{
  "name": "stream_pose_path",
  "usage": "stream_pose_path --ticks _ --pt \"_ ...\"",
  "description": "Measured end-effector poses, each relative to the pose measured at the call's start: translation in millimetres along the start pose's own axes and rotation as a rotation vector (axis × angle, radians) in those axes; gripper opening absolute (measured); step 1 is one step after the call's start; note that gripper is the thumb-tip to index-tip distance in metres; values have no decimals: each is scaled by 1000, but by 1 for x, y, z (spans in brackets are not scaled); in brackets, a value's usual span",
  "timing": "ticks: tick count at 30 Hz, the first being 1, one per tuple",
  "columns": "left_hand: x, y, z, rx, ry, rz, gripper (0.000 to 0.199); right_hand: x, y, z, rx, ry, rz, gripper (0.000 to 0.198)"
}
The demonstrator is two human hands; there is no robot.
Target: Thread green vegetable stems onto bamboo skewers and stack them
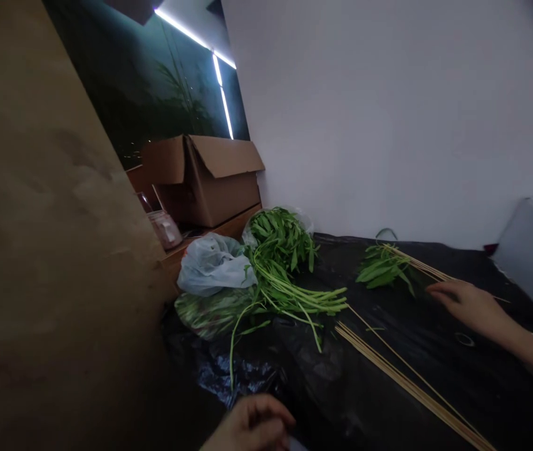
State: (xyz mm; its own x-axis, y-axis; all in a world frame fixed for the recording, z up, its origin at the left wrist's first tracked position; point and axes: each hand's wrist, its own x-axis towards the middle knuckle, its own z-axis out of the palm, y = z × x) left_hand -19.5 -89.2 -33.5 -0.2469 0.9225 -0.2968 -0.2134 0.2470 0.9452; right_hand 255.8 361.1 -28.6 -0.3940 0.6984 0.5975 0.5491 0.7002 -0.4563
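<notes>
While left hand (257,427) curls, grip unclear, right hand (470,310) open near slender wooden sticks (427,268).

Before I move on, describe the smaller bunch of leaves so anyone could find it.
Along the pale wall runs a black sheet. On it, near the right hand, lies the bunch of leaves. Thin sticks meet its leaves; the bigger heap trails long stems.

The black-covered desk (317,391) carries a heap of greens (278,241) with long stems, beside a pale plastic bag (217,263). Thin sticks (388,365) lie nearer; farther back, a small leafy bunch (381,269) touches more sticks (423,265).
</notes>
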Motion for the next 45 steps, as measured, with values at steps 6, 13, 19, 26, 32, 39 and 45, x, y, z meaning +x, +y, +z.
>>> stream_pose_path --ticks 6,13,19,26,32,39,45 --pt "13 20 -72 533 722 261 30 -30 -40 -2 28 -272 -221 28" --pt "29 20 -103 1280 758 410 33 -59 -104 -5 81 -283 -361 33" --pt "29 22 -109 1609 461 478 48 -71 -132 -5 102 -324 -415 30" --pt "27 30 -114 1747 393 555 37 -79 -140 -2 122 -344 -432 27" --pt "16 39 -113 1668 302 571 31 -84 -150 -6 134 -356 -439 26" --pt "18 31 -121 1620 304 563 29 -88 -166 -4 151 -399 -462 27" --pt "12 43 -131 1404 377 728 22 -87 -181 -6 171 -423 -482 26"
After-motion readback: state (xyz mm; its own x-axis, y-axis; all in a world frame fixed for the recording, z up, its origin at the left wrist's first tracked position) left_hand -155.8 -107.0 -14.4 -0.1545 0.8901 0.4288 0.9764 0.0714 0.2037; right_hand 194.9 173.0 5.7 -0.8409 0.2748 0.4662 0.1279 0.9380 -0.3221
